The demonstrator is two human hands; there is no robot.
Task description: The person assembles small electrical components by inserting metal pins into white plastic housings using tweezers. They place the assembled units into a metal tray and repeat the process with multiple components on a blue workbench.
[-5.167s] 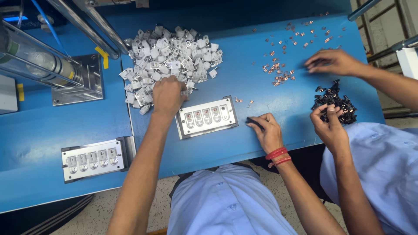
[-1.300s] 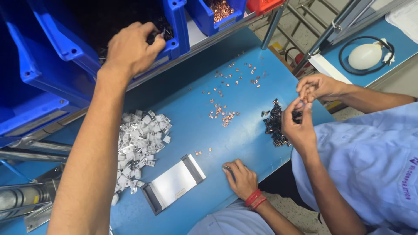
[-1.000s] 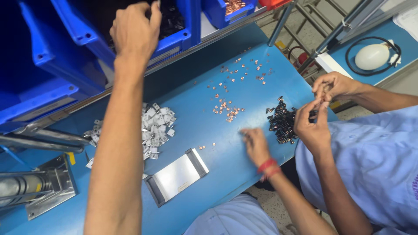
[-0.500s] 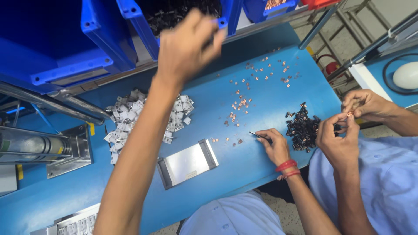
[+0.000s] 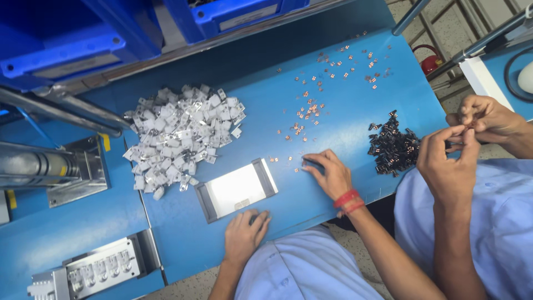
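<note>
From the head view, we are looking down on a blue counter (image 5: 355, 83). We are resting our left hand (image 5: 243, 236) flat at the near edge of the counter, palm down, its grip spread and holding nothing; the fingertips are lying just beside the near edge of a shiny rectangular metal plate (image 5: 237, 189) with dark end pieces, and we cannot tell whether they are touching it. We are keeping our right hand (image 5: 330, 173) on the counter to the right of that plate, a red band (image 5: 347, 200) at the wrist; its grip is pressing thumb and forefinger together on a small dark piece (image 5: 306, 162), too small for us to tell its kind.

Behind the plate a heap of small silvery metal parts (image 5: 180, 136) is lying toward the left half of the counter. Tiny copper-coloured bits (image 5: 311, 111) are lying scattered from the middle toward the far right corner. A pile of small black parts (image 5: 393, 147) is sitting near the right edge. Beside it a co-worker's two hands (image 5: 466, 133) are meeting above the right edge, pinching something too small to make out. Blue bins (image 5: 233, 14) are standing along the far edge. A metal fixture with a row of pockets (image 5: 100, 269) is sitting at the near left corner.
</note>
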